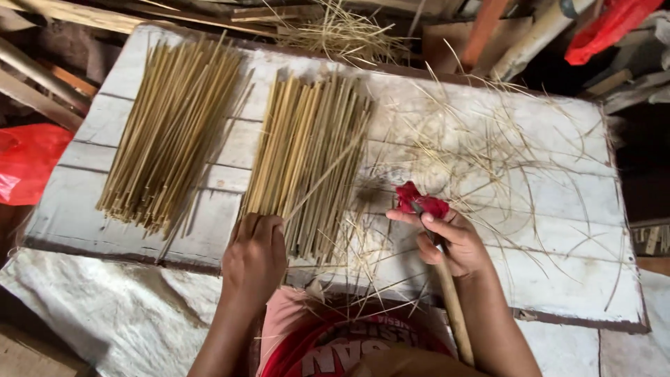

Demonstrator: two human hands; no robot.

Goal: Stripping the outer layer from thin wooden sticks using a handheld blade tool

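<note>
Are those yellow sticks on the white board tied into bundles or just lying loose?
Loose, as far as it shows. Both stick piles lie fanned flat on the board with no tie visible; the left hand rests on one pile's near ends.

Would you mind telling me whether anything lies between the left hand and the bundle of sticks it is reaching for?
Nothing visible does: the left hand already rests on the near end of the middle stick bundle. Only loose thin fibres lie scattered to its right.

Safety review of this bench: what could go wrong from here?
1. The right hand holds a red-wrapped tool close to the left hand; a slip could nick fingers.
2. The left hand's grip pulls one stick from the middle bundle; the stack could scatter.
3. Loose fibres may snag.
</note>
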